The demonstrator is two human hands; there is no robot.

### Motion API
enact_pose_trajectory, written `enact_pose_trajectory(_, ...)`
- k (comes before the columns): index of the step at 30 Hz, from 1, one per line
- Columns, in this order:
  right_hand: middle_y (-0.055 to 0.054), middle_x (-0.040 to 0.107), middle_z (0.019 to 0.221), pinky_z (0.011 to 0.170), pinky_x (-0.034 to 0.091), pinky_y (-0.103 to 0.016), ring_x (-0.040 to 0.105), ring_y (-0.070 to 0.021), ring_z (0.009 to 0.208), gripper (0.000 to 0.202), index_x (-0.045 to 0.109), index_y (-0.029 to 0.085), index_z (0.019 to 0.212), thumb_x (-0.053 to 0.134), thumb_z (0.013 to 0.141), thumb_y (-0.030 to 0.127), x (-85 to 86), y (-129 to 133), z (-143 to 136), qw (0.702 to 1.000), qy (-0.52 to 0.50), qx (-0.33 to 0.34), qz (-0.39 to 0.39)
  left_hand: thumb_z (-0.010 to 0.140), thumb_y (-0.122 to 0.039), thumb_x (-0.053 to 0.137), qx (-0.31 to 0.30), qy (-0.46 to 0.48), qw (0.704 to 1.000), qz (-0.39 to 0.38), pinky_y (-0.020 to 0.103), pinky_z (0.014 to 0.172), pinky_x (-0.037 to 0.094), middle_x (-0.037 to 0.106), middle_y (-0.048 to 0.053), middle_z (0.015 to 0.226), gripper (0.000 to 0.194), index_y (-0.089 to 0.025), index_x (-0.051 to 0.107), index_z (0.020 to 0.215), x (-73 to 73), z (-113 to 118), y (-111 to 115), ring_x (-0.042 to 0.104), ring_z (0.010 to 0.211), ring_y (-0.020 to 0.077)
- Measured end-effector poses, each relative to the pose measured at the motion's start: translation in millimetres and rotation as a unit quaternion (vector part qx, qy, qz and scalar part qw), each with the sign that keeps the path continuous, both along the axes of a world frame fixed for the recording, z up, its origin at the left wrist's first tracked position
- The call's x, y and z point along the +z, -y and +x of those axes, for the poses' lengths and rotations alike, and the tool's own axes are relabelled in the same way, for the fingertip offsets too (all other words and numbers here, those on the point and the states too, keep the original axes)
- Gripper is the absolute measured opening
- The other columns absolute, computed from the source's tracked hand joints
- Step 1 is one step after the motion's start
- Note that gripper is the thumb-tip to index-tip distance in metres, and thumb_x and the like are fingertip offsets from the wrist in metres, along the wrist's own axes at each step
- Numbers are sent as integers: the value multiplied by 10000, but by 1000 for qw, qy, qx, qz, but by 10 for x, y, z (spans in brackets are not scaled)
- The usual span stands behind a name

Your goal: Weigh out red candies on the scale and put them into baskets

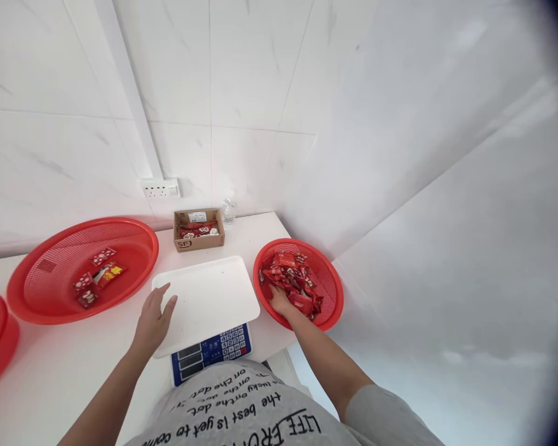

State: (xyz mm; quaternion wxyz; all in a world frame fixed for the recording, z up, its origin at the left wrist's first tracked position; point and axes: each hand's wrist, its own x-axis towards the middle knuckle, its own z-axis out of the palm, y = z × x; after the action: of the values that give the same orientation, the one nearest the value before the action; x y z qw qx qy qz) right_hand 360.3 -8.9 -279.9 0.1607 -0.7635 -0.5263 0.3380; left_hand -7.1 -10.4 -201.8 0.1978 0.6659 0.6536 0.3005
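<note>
My left hand [154, 319], fingers apart and holding nothing, is at the left edge of the white weighing tray [214, 297] of a digital scale [209, 352]. My right hand [279, 301] reaches down into a red plastic basket [338, 291] on the right, among several small red snack packets [302, 302]. The packets partly cover its fingertips, so whether they grip one is hidden. No packet lies on the scale's tray.
A large red basket [41, 248] with a few packets [108, 274] stands at the left. Another red basket [9, 334] is cut off by the left edge. Behind the scale are a cardboard box [199, 243] of red packets and a clear plastic container [229, 211], near the wall.
</note>
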Motion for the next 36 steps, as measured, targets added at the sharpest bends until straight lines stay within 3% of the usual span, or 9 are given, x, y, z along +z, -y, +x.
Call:
enact_pose_trajectory(4,-87,230,1505,1118,160,-432,116,-277,1396,737,264,187,1430,503,734,146,13,-16,129,995,86,-45,-17,840,-570,307,21,4,999,-41,476,1017,359,527,143,1291,583,-179,477,1238,94,-78,46,435,1248,298)
enact_pose_trajectory(7,-72,131,1530,1111,203,-401,116,-281,1399,730,240,213,1439,479,752,150,69,-52,244,991,110,-77,14,835,-560,313,59,19,994,-90,459,972,411,534,139,1294,579,-177,482,1234,182,-160,48,525,1156,296)
enact_pose_trajectory(11,-68,85,1539,1100,219,-409,94,-291,1402,727,226,230,1443,479,764,165,183,-207,391,988,123,-84,29,797,-563,363,49,47,989,-130,399,870,492,645,117,1135,566,-182,517,1188,208,-105,92,628,997,266)
enact_pose_trajectory(17,-71,16,1547,1025,114,-656,-20,-368,1389,822,129,310,1451,574,760,334,305,-483,699,979,179,-67,-70,790,-568,387,-8,46,988,-149,356,830,509,698,60,1041,513,-237,563,1141,186,126,142,641,987,242)
enact_pose_trajectory(21,-93,-33,1543,963,223,-671,2,-420,1372,925,81,320,1453,633,713,357,295,-501,869,975,185,-50,-111,803,-554,405,-41,52,985,-156,339,839,504,705,42,1026,471,-263,580,1129,181,197,169,635,1009,230)
enact_pose_trajectory(24,-131,75,1528,965,271,-611,148,-418,1348,853,186,308,1438,635,713,327,268,-418,878,974,212,-33,-77,808,-548,410,-51,57,983,-165,342,845,502,702,42,1030,459,-265,581,1126,140,212,198,633,1015,227)
enact_pose_trajectory(29,-158,427,1334,956,344,-430,465,-313,1172,598,423,251,1321,596,751,295,223,-216,787,978,206,-21,-17,821,-546,400,-74,59,978,-186,348,876,489,677,51,1097,457,-253,576,1124,76,251,231,617,1038,221)
enact_pose_trajectory(33,-101,594,1157,900,400,-368,560,-261,1048,510,516,231,1218,620,725,306,210,-113,774,994,111,-12,12,826,-542,395,-94,65,974,-196,357,878,488,682,60,1076,460,-247,570,1133,85,308,234,618,1032,220)
enact_pose_trajectory(36,-72,648,1075,864,438,-355,596,-238,988,509,534,217,1192,628,698,299,244,-85,791,997,7,-67,46,826,-545,399,-98,71,973,-198,364,875,491,680,67,1078,466,-248,571,1141,95,342,243,616,1037,224)
